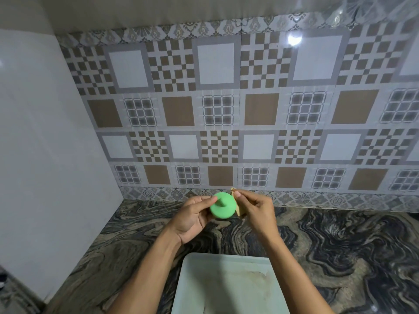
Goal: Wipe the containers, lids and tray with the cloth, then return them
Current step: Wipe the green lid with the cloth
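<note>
Head view: one green lid (223, 208), one cloth (239, 210), one tray (226, 291).
The left hand (195, 214) held the green lid above the far middle of the marbled bench (340, 245), its grip clamped on the rim. Just to the right, the right hand (256, 209) pinched the tan cloth against the lid's edge. The pale tray lay near, between the two forearms.
</note>
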